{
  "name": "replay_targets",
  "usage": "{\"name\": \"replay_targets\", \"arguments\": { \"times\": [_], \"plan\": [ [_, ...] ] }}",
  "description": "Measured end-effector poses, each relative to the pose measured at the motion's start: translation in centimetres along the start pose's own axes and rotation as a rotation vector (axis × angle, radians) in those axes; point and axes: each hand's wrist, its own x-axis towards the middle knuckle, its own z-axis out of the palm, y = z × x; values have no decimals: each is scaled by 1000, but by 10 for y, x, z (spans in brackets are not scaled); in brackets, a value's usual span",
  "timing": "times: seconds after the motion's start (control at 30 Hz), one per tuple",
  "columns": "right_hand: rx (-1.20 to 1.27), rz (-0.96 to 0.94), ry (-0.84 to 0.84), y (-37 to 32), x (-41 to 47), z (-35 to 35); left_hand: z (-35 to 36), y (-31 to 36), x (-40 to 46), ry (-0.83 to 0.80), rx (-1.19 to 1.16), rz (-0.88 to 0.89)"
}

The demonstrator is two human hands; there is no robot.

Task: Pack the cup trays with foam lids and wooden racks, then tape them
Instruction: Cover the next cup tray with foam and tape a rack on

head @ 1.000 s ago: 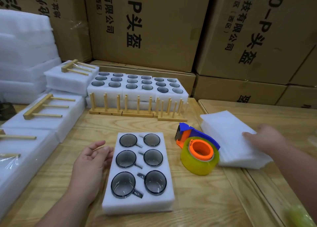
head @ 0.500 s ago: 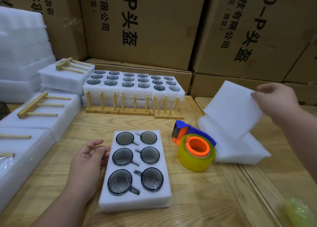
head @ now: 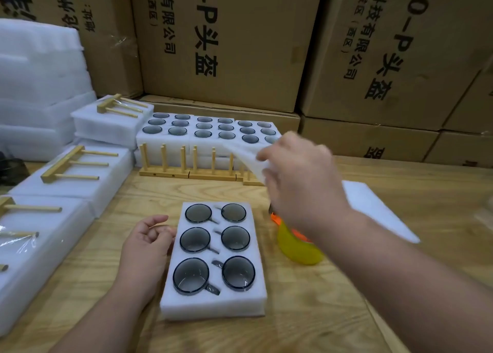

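Foam lid carried above the open cup tray

The cup tray (head: 213,303) sits at the table's (head: 306,331) near edge; the left hand (head: 145,248) rests loosely curled beside it, while the right hand (head: 298,182) pinches a foam lid (head: 246,155) above; wooden racks (head: 186,163) stand behind.

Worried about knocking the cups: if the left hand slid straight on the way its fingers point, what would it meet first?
Probably the foam cup tray: the left hand lies at its left wall, fingers pointing toward it.
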Motion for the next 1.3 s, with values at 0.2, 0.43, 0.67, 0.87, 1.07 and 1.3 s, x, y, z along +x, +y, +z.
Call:
{"name": "replay_targets", "arguments": {
  "times": [0.2,0.43,0.67,0.87,1.07,1.3],
  "plan": [
    [-8,-171,-329,-85,-32,34,0,2,-5,-9,-9,-9],
    [155,-16,-498,-126,-50,61,-1,5,-7,-43,-5,-9],
    [474,318,-256,-44,-52,73,1,5,-7,-2,76,-2],
    [1198,767,-184,12,-86,110,-2,3,-6,38,-78,-58],
    [1767,856,-51,16,-78,141,4,6,-4,98,-159,-68],
    [1648,1029,-227,20,-92,150,2,9,-7,121,-142,-45]
  ]
}}
